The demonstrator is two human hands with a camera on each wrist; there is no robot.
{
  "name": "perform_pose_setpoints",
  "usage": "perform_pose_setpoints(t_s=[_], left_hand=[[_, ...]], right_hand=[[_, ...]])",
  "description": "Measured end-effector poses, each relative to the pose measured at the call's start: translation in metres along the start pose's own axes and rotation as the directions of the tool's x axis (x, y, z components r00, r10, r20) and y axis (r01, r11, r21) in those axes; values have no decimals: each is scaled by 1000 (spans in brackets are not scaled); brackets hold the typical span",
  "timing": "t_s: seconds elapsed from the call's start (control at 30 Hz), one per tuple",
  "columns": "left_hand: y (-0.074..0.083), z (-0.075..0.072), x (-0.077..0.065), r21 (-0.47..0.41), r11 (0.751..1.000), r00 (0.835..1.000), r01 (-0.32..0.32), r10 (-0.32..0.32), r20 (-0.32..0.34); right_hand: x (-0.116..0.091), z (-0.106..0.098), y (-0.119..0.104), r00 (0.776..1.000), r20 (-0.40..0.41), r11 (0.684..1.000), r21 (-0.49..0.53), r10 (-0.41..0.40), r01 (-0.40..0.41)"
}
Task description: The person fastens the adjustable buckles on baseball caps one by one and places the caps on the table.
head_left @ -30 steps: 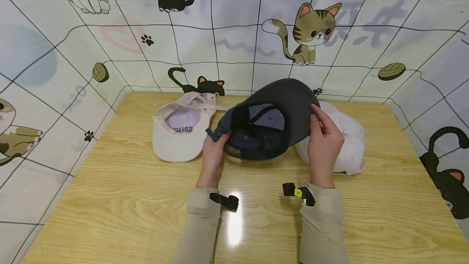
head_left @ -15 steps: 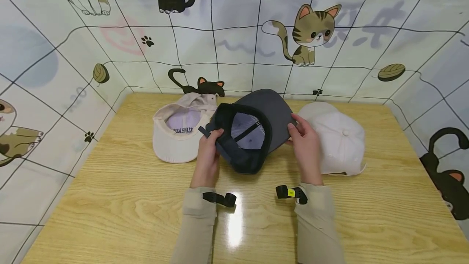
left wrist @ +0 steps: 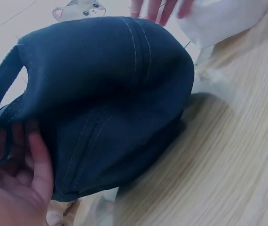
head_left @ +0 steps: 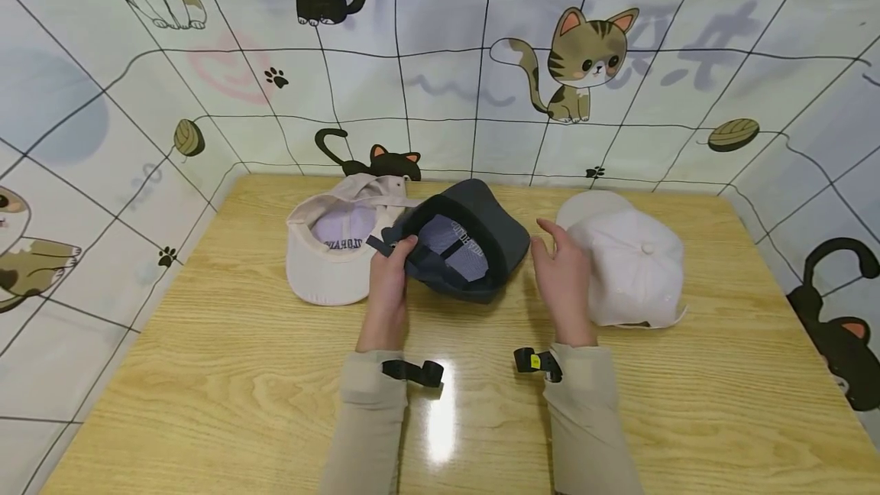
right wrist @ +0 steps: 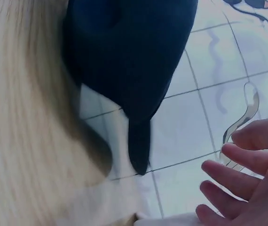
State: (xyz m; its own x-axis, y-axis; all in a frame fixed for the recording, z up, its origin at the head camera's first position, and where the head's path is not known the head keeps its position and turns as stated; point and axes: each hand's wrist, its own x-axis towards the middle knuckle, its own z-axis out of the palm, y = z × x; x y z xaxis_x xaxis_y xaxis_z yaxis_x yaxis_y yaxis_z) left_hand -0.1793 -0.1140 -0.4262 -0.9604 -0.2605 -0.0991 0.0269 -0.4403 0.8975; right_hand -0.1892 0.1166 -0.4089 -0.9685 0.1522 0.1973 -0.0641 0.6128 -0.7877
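Observation:
A dark navy baseball cap (head_left: 507,228) is tilted with its lilac-lined inside facing up toward the head camera and its brim pointing right. My left hand (head_left: 389,285) grips its back edge beside the strap, thumb on top. The left wrist view shows the stitched outside of the crown (left wrist: 101,70) close over the table, with the fingers (left wrist: 40,160) under the back opening. Just right of the brim, my right hand (head_left: 565,285) is apart from the cap. Its fingers are spread and slightly bent around nothing in the right wrist view.
Left of the navy cap, a cream cap (head_left: 328,285) lies inside up, lettering on its lining. A white cap (head_left: 635,266) sits crown up behind and right of my right hand. The wooden table (head_left: 227,373) ends at a cat-print backdrop (head_left: 447,82).
The navy cap has moved left and turned, its brim lowering toward the table. My right hand has let go of the brim and moved slightly left, while the left hand keeps its grip.

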Motion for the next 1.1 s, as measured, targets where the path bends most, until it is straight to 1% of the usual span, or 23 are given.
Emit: perform_pose_setpoints(t_s=[0.07, 0.13, 0.2, 0.23, 0.3, 0.33, 0.37, 0.43, 0.5, 0.53, 0.57, 0.6, 0.63, 0.7, 0.73, 0.77, 0.8, 0.83, 0.87, 0.9, 1.0, 1.07, 1.1], left_hand=[[-1, 2, -1, 71, 997, 1000, -31, 31, -3], [-1, 4, -3, 131, 989, 998, -66, 66, 7], [0, 6, -6, 167, 980, 994, -108, 104, 33], [-2, 5, -5, 169, 976, 990, -137, 131, 48], [-1, 7, -7, 182, 968, 983, -175, 163, 79], [0, 7, -9, 202, 960, 979, -195, 180, 91], [2, 9, -10, 234, 946, 973, -223, 204, 104], [4, 11, -12, 285, 917, 958, -279, 247, 145], [6, 15, -14, 345, 874, 936, -343, 289, 200], [7, 17, -15, 368, 848, 920, -381, 309, 240], [8, 20, -17, 396, 816, 902, -420, 329, 278], [8, 22, -17, 428, 773, 877, -469, 351, 328], [9, 24, -18, 459, 719, 847, -521, 368, 383], [9, 28, -20, 517, 571, 767, -638, 405, 498], [9, 30, -20, 537, 485, 722, -690, 415, 553], [9, 32, -21, 548, 396, 676, -736, 418, 606], [8, 34, -21, 544, 314, 627, -778, 416, 658], [8, 36, -21, 535, 250, 589, -807, 403, 701], [8, 38, -22, 531, 189, 560, -826, 386, 733], [8, 40, -23, 526, 138, 536, -840, 368, 760], [7, 45, -26, 517, -18, 486, -856, 316, 815], [7, 47, -28, 505, -105, 459, -856, 293, 839], [7, 49, -30, 495, -137, 445, -858, 285, 849]], right_hand=[[-2, 0, -6, 1000, -12, 1000, 23, -21, 21], [-4, 0, -11, 999, 3, 997, 67, -34, 34], [-6, 1, -17, 999, 28, 989, 145, -34, 30], [-7, 2, -20, 998, 47, 982, 186, -37, 28], [-8, 3, -26, 995, 91, 948, 317, -45, 14], [-8, 4, -29, 992, 114, 919, 394, -53, 4], [-9, 5, -32, 988, 145, 882, 472, -59, -16], [-10, 6, -39, 974, 215, 797, 600, -73, -73], [-12, 9, -45, 955, 286, 697, 702, -83, -149], [-12, 9, -47, 945, 314, 650, 738, -92, -182], [-13, 10, -49, 935, 339, 608, 765, -102, -211], [-13, 10, -51, 927, 359, 572, 785, -107, -238], [-13, 9, -52, 921, 375, 534, 803, -107, -265], [-12, 7, -53, 915, 390, 467, 831, -102, -302], [-11, 5, -53, 914, 393, 445, 839, -98, -313], [-11, 3, -52, 914, 395, 435, 842, -92, -320], [-10, 0, -51, 914, 396, 427, 844, -88, -325], [-9, -2, -50, 914, 395, 416, 849, -88, -326], [-9, -4, -49, 916, 391, 408, 854, -91, -323], [-9, -6, -48, 917, 387, 400, 859, -95, -321], [-10, -9, -47, 923, 375, 377, 870, -89, -317], [-10, -9, -48, 929, 363, 355, 879, -70, -317], [-11, -9, -48, 933, 356, 343, 884, -54, -317]])
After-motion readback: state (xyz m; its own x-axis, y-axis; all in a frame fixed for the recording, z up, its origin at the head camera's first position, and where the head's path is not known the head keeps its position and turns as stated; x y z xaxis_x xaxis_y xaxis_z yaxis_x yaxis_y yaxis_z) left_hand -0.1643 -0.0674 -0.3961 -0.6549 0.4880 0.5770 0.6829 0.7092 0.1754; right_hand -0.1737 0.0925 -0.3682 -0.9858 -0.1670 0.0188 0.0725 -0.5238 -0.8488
